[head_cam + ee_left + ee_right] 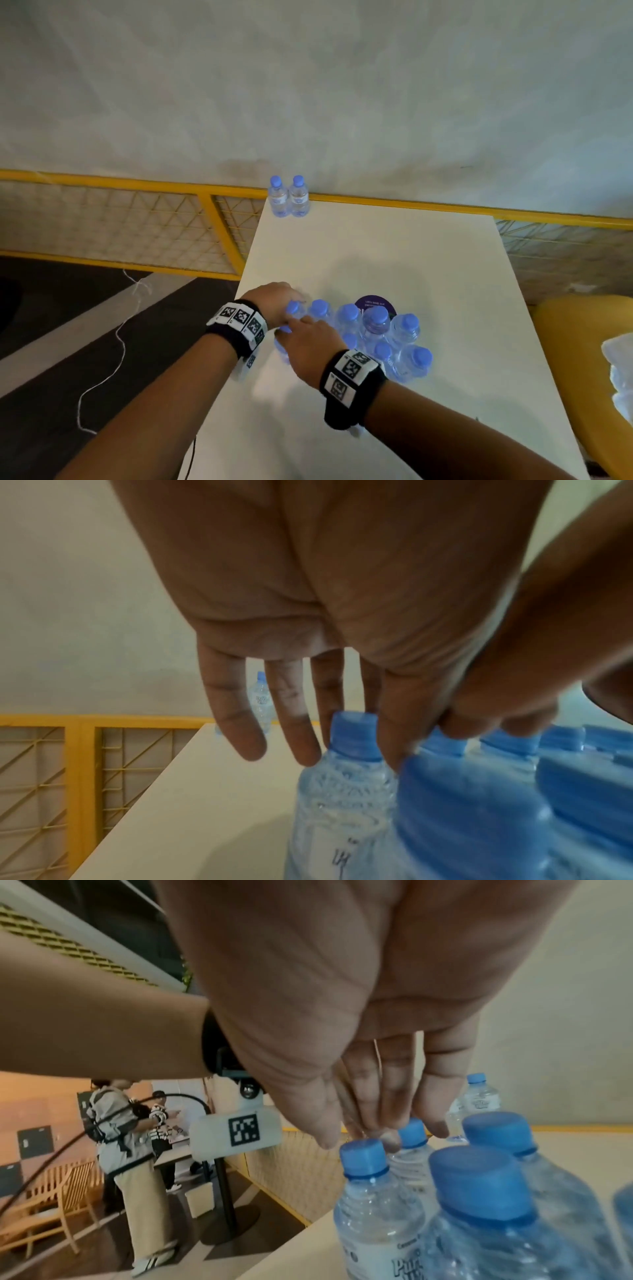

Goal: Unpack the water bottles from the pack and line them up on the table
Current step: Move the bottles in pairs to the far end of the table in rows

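Blue caps mark every bottle here. At the left end of the pack (356, 339), the left hand (274, 298) reaches with straight, relaxed fingers beside the corner bottle (342, 785), holding nothing yet. The right hand (308, 342), also with loose fingers, hovers just above the near bottle (373, 1204), probably to take one each. About ten bottles remain grouped near the front of the bench (428, 267); two finished bottles (289, 198) stand touching at its far edge, starting the line.
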`<action>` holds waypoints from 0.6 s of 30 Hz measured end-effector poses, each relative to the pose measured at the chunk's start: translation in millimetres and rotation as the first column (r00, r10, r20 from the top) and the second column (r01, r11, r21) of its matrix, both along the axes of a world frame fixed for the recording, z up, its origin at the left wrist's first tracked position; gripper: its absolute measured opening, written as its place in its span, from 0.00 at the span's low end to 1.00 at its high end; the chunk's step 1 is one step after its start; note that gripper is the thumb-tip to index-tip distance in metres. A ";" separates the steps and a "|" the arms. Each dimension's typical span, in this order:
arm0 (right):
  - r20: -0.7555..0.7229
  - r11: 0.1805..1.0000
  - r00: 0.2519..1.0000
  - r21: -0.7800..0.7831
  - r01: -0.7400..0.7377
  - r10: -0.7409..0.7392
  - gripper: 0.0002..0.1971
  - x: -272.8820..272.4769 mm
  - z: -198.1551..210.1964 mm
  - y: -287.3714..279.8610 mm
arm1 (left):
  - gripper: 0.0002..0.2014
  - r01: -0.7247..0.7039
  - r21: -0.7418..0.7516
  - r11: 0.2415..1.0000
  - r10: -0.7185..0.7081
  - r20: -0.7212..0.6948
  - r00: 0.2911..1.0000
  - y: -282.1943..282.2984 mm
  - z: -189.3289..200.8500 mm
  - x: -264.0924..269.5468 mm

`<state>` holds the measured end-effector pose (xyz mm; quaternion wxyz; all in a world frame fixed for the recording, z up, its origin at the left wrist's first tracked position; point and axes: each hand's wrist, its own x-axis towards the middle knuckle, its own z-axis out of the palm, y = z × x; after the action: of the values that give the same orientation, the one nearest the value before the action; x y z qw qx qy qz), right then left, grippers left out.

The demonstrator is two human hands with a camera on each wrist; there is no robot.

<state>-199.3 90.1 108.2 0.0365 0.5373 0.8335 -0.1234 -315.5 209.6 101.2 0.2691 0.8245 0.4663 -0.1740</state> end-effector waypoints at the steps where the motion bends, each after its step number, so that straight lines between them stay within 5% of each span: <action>1: 0.038 1.000 0.999 -0.002 -0.001 0.001 0.14 -6.4 -1.5 4.1 | 0.19 0.011 0.000 1.000 -0.011 0.002 1.000 2.4 -3.1 -2.0; 8: 0.144 0.999 0.989 -0.049 -0.007 0.014 0.14 -21.9 -5.1 26.7 | 0.09 0.026 0.060 0.998 -0.029 0.049 0.998 10.9 -17.5 -9.1; 13: 0.053 0.996 0.998 -0.083 0.020 -0.015 0.12 -15.9 -9.7 33.3 | 0.10 -0.016 0.101 0.995 0.008 0.075 0.997 25.3 -24.1 -20.9; 18: -0.133 0.978 0.970 -0.069 0.194 -0.202 0.08 3.4 25.5 57.3 | 0.07 -0.023 0.183 0.983 0.003 0.112 0.994 59.7 -6.2 -33.5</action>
<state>-195.9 147.4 133.7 -0.0195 0.6067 0.7724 -0.1867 -349.0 269.4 95.0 0.2186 0.8513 0.4699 -0.0820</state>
